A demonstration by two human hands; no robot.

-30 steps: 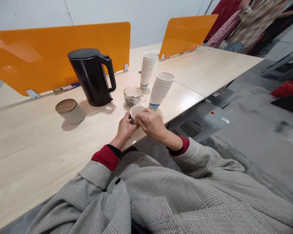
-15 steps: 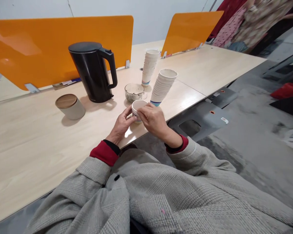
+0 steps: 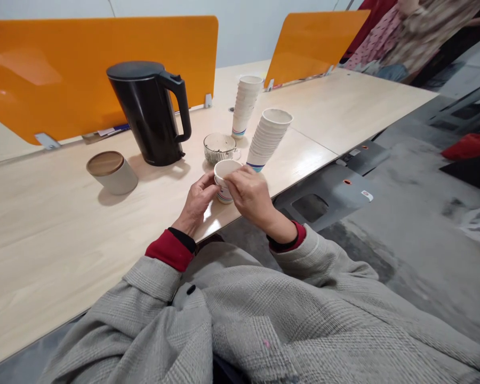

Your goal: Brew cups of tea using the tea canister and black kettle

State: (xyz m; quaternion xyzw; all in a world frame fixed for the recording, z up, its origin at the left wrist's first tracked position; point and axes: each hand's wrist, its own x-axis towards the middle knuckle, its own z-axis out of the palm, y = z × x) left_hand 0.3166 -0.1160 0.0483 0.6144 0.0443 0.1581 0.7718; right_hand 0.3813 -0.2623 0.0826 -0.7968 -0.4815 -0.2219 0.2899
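Near the table's front edge, my right hand (image 3: 251, 194) pinches the rim of a white paper cup (image 3: 223, 169). This cup sits partly inside another paper cup (image 3: 224, 196), its rim standing a little above the lower one's. My left hand (image 3: 196, 204) holds the cups from the left side, thumb and fingers against the wall. Just behind is a ribbed glass cup (image 3: 215, 154) with dark bits in it. A leaning stack of paper cups (image 3: 267, 140) stands right beside my right hand, and a second stack (image 3: 246, 106) is farther back.
A black electric kettle (image 3: 146, 117) stands at the back left. In front of it is a grey canister (image 3: 124, 178) with a wooden lid. Orange dividers (image 3: 84, 69) run along the table (image 3: 44, 229). A grey stool (image 3: 328, 194) is beside the table; people stand at the far right.
The upper paper cup has risen slightly, so a second rim now shows beneath it. Both hands remain on the cups, and the view has shifted a little.
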